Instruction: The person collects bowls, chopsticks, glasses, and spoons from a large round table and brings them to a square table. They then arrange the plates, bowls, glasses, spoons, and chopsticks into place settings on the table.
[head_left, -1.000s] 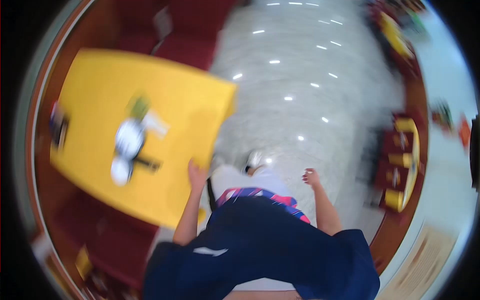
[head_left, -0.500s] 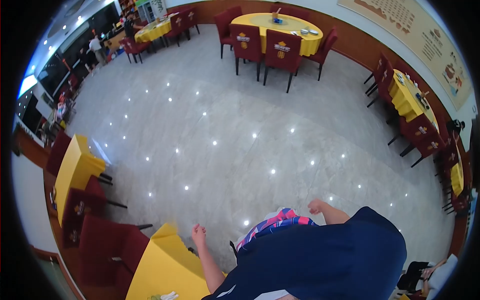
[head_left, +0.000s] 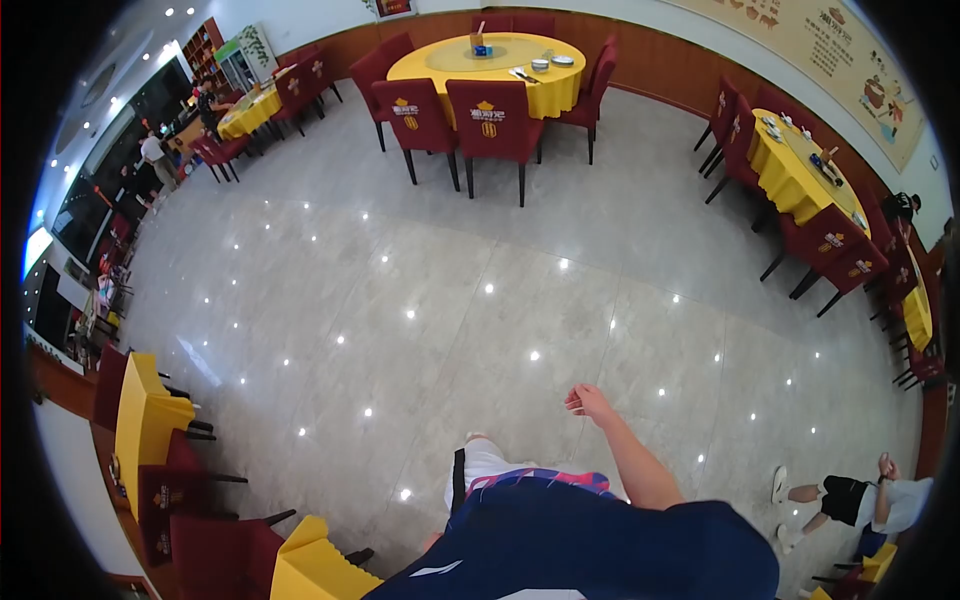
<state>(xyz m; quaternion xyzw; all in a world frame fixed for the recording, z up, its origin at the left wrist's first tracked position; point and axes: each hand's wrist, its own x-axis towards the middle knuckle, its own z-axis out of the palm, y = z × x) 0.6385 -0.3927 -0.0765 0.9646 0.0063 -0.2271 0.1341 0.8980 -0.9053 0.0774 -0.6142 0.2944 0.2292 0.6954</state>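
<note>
My right hand [head_left: 588,400] swings forward over the tiled floor [head_left: 470,330], its fingers loosely curled, somewhat apart, and holding nothing I can see. It touches no object. Of my left side only a sliver of skin [head_left: 432,541] shows at the edge of my dark blue shirt [head_left: 590,550]; the left hand itself is hidden. Below the shirt is a patterned pink and blue cloth [head_left: 540,480], with a white-clad leg [head_left: 485,462] stepping ahead. A table with a yellow cloth [head_left: 315,565] stands just to my left.
Dark red chairs [head_left: 215,550] line the left side. Ahead is a round yellow-clothed table [head_left: 430,68] with dishes [head_left: 540,65] and chairs [head_left: 495,125]. Another laid table [head_left: 800,180] stands at right. A person in a white top [head_left: 905,505] is at lower right; others are far left.
I have moved forward and the view has turned slightly right. My right hand has swung forward and left; my left hand has dropped back out of sight. More of the person at lower right shows.
</note>
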